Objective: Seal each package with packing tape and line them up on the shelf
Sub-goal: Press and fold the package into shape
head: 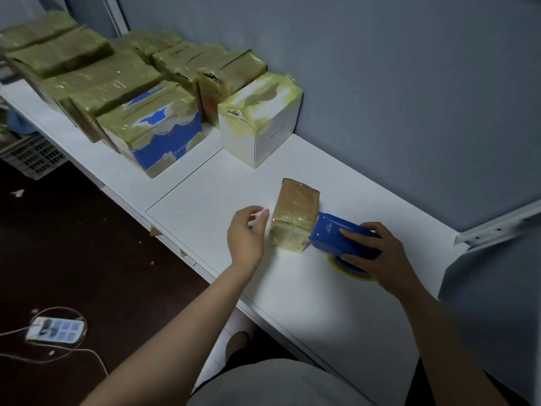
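The small brown package lay on the white shelf, and its near end was covered with glossy yellowish tape. The right hand had its grip clamped on the blue tape dispenser, which touched that end. The left hand hovered just beside the package, with the fingers apart and relaxed.

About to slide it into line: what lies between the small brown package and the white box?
Head view: only bare white shelf top between the small brown package and the white box.
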